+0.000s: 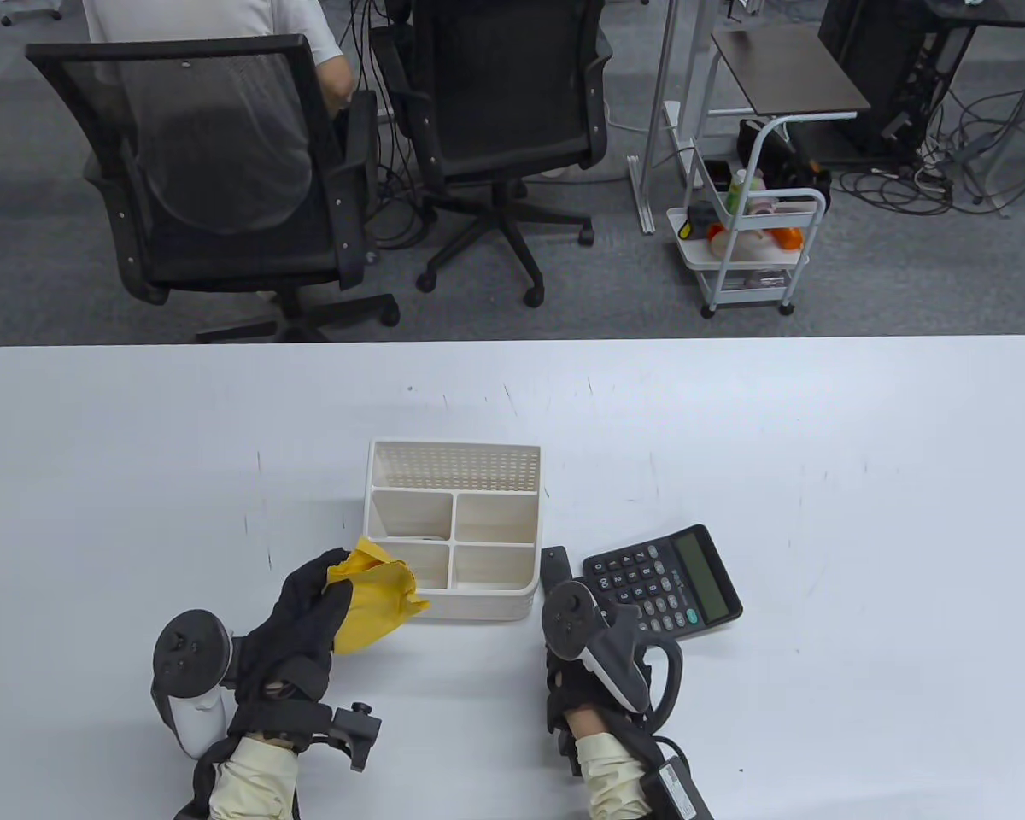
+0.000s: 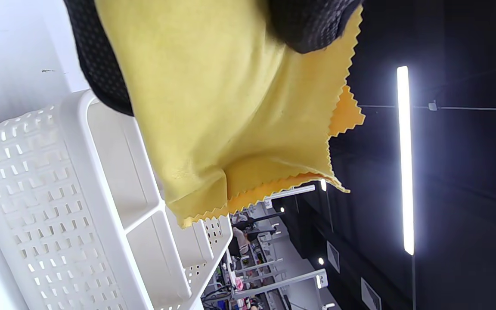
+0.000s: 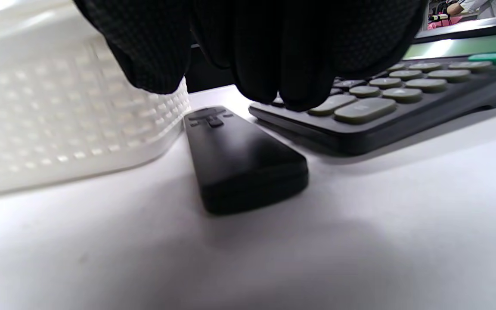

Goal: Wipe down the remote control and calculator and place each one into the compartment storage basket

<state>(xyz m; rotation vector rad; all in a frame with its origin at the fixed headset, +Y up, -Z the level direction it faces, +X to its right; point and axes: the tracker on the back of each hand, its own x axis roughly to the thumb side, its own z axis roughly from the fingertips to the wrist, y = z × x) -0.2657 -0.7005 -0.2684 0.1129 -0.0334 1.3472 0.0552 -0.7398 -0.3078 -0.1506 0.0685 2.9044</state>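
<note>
The black remote control (image 3: pixel 235 155) lies flat on the white table, between the white compartment basket (image 1: pixel 453 602) and the black calculator (image 1: pixel 666 585). My right hand (image 3: pixel 222 73) hovers just above the remote's near end. Its fingers (image 3: pixel 282 64) hang down loosely and hold nothing. In the table view the tracker hides those fingers, and only the remote's far tip (image 1: pixel 555 564) shows. My left hand (image 1: pixel 329 581) grips a yellow cloth (image 1: pixel 376 594) at the basket's front left corner. The cloth (image 2: pixel 230 107) hangs bunched from the gloved fingers (image 2: pixel 308 26), over the basket's rim (image 2: pixel 101 181).
The basket has one long back compartment and several smaller front ones. Only a small dark mark shows in one, in the table view. Bare table (image 1: pixel 863 512) lies to the right and behind. Office chairs (image 1: pixel 222 171) and a white cart (image 1: pixel 752 248) stand beyond the table's far edge.
</note>
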